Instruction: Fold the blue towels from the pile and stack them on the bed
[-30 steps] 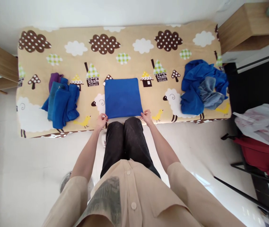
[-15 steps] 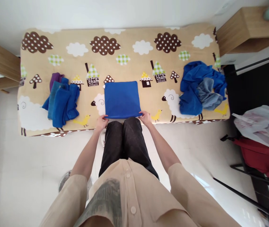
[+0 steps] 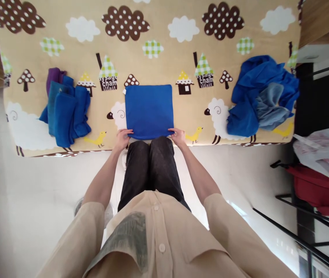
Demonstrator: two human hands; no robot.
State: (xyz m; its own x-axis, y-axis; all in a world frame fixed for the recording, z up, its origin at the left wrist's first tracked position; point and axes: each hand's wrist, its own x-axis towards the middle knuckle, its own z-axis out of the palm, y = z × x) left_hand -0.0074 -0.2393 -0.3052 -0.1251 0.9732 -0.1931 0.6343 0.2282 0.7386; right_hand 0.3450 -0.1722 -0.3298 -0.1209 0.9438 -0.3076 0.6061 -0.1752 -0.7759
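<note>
A flat, roughly square blue cloth [image 3: 149, 110] lies on the patterned bed cover in front of my knees, with a small white tag at its far left corner. My left hand [image 3: 123, 138] pinches its near left corner. At the near right corner, my right hand [image 3: 178, 136] grips the cloth between thumb and fingers. The near edge sags slightly between the two hands. To the left sits a pile of folded blue and purple cloths [image 3: 68, 112]. Over on the right is a crumpled heap of blue cloths [image 3: 251, 88] with a grey-blue cloth [image 3: 272, 108] on top.
The beige bed cover [image 3: 158, 69] carries clouds, houses and sheep. Wooden furniture [image 3: 323, 19] stands at the right end. A white plastic bag [image 3: 320, 148] rests on a red bag [image 3: 317, 189] by black metal bars [image 3: 285, 233]. Pale floor tiles [image 3: 45, 200] lie below.
The head view has tipped and come closer, so the bed looks larger. Both hands keep hold of the near corners, and the cloth's near edge now bows a little toward me.
</note>
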